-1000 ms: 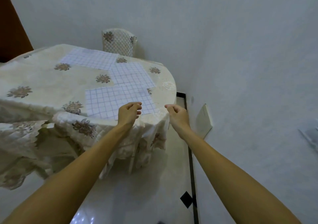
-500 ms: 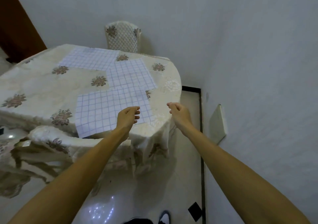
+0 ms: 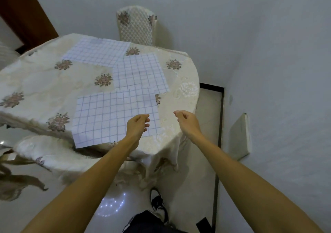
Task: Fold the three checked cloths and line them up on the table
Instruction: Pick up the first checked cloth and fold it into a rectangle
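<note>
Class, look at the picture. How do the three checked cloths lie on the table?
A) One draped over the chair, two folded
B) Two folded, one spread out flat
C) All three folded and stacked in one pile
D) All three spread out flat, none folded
D: the near cloth, the middle cloth and the far cloth each lie spread flat on the table, with no fold in any.

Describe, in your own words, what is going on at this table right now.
A person stands at a table covered by a floral tablecloth. Three checked cloths lie spread flat and unfolded in a staggered row: the nearest cloth, the middle cloth and the farthest cloth. The left hand is over the nearest cloth's right side, and the right hand is over bare tablecloth beside it. Both have loosely curled fingers and grip nothing. No folding has begun.
</note>
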